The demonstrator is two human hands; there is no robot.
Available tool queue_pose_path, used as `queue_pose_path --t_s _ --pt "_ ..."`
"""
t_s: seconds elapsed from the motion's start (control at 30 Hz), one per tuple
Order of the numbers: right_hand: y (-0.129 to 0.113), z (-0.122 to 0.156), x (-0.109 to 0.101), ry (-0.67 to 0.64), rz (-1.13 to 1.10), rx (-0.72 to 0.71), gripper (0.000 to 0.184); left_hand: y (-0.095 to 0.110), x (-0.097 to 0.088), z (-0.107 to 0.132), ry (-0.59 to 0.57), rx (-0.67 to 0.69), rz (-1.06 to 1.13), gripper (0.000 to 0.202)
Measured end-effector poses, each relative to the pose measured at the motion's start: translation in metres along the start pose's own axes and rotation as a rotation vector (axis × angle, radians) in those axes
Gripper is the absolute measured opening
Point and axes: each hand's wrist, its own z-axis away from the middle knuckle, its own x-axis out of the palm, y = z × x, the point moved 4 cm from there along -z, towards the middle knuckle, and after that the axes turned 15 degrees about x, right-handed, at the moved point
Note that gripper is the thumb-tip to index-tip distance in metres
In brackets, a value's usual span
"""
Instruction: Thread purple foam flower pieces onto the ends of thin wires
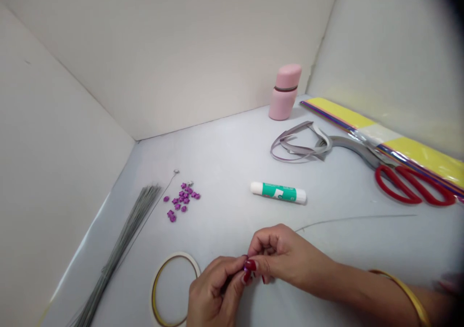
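My left hand [219, 290] and my right hand [286, 257] meet near the front edge of the view, both closed in a pinch. Between their fingertips a bit of a small purple star [246, 268] shows; the fingers cover most of it. A thin grey wire [348, 219] comes out from behind my right hand and stretches right over the table; whether it joins the star is hidden. Left of my left hand lies a roll of tape [155, 288]. Farther back is a loose group of small purple stars [185, 195].
A bundle of grey wires [119, 249] lies at the left. Beyond my hands are a glue stick [282, 192], grey ribbon strips [304, 149] and red-handled scissors [397, 184]. A pink bottle [284, 99] stands near the back wall, beside a colourful paper pack [416, 155].
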Motion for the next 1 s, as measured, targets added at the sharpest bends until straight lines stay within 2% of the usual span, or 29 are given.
queue_pose_path --t_s 0.13,0.33,0.6,0.83,1.0 --pt "0.002 0.000 0.001 -0.009 -0.009 -0.010 0.015 -0.002 0.001 -0.001 0.004 -0.064 0.097 0.012" --pt "0.000 -0.002 0.001 -0.026 -0.018 0.004 0.018 -0.006 0.000 0.000 0.039 -0.227 0.212 0.012" --pt "0.001 -0.001 0.001 0.002 -0.006 -0.014 0.012 -0.010 0.002 0.003 0.037 -0.210 0.226 0.013" --pt "0.000 0.000 0.002 -0.012 0.008 -0.020 0.013 -0.011 0.003 0.004 0.081 -0.364 0.302 0.015" --pt "0.003 -0.001 0.001 0.010 0.046 -0.041 0.013 -0.010 0.003 0.003 0.064 -0.295 0.237 0.014"
